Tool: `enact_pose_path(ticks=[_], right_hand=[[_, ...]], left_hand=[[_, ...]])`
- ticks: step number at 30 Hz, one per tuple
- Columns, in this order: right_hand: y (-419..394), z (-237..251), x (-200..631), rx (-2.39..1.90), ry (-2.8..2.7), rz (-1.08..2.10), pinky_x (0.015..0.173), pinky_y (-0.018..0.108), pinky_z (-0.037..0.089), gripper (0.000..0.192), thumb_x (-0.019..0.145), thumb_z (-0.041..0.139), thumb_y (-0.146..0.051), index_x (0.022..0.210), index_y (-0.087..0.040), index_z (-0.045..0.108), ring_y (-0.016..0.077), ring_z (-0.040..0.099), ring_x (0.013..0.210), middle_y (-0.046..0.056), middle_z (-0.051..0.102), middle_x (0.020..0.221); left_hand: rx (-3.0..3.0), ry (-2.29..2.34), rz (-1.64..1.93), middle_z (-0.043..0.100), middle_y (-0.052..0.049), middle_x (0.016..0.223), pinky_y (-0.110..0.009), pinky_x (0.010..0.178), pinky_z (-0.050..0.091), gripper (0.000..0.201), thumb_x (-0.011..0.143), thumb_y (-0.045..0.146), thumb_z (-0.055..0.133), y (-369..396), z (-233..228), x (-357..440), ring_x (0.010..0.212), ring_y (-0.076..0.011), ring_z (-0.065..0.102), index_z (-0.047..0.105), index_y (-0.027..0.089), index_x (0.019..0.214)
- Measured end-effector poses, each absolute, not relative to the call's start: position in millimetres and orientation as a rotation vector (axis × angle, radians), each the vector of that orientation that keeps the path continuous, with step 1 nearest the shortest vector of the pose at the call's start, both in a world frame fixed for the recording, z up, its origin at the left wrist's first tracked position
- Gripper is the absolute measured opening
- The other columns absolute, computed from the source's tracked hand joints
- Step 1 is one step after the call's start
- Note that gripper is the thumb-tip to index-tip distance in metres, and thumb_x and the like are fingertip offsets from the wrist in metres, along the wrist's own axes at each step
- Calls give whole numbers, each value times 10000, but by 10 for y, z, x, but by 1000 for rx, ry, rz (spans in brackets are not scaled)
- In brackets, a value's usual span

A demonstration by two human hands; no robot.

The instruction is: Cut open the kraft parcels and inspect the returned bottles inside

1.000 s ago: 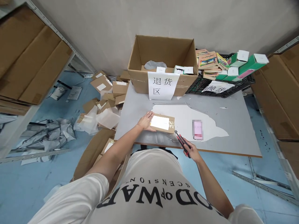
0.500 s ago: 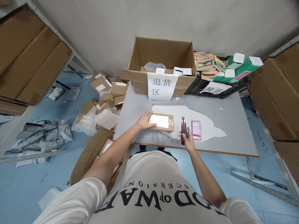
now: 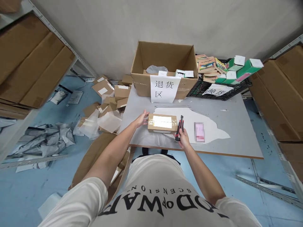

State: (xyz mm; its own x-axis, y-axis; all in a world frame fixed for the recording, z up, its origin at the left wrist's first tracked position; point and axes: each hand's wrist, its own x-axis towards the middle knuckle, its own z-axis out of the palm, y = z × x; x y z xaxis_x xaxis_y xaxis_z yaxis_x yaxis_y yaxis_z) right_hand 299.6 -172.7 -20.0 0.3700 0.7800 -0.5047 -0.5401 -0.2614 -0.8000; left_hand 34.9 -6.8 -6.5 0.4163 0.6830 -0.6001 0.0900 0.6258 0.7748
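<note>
A small brown cardboard parcel (image 3: 162, 123) with a white label and clear tape lies on the grey table (image 3: 236, 126). My left hand (image 3: 142, 119) grips the parcel's left end and tips it up onto its edge. My right hand (image 3: 181, 138) holds a red and black utility knife (image 3: 180, 127) with its tip against the parcel's right end. A pink phone (image 3: 199, 132) lies flat just right of the knife.
An open carton (image 3: 164, 71) with a white paper sign stands at the table's back. Right of it, a black crate (image 3: 213, 90) holds booklets and green and white boxes. Small parcels and plastic wrappers litter the blue floor at left. Shelves with flat cardboard flank both sides.
My right hand swung the knife from the table's front edge up to the parcel's right end. My left hand slid from the parcel's top to its left end, raising the parcel.
</note>
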Motion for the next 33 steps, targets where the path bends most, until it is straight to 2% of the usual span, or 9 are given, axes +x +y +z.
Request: enact_pose_path(ticks=[6,11,20,27,33], right_hand=[[-1537,-263,3151,-1327,-367,1251,718,314,583,421,705,709,-464,1028,-278,512,149,649,911,3,648,1056],[-1083,-117,3425,-1294,-508,1340,742,325,574,450,650,765,-461,969,-260,520,145,651,843,-8,663,951],[-39,100,3628,-1384,-797,1547,678,277,572,255,750,716,-303,933,-237,551,105,618,736,-15,658,888],[238,-71,3504,-1452,-890,1582,659,299,560,259,759,701,-305,930,-236,520,123,605,696,-13,638,809],[197,-169,3421,-1436,-985,1403,618,277,513,307,755,659,-393,963,-236,495,120,574,678,3,637,896]], left_hand=[[761,1078,529,212,-84,1545,-458,989,431,735,850,693,343,-178,-8,302,1305,-329,414,349,248,1436],[673,1066,707,265,-88,1529,-446,989,442,682,884,661,301,-376,15,268,1267,-305,470,412,235,1405],[451,1028,900,337,-119,1493,-445,1019,409,647,932,602,210,-1142,-141,399,1310,-289,423,443,202,1385],[469,1059,816,349,-123,1482,-475,1067,331,624,924,610,256,-1419,-161,487,1362,-271,341,470,217,1360],[743,1241,605,449,-94,1416,-454,1137,206,590,909,600,338,-1177,-87,345,1366,-275,333,547,212,1301]])
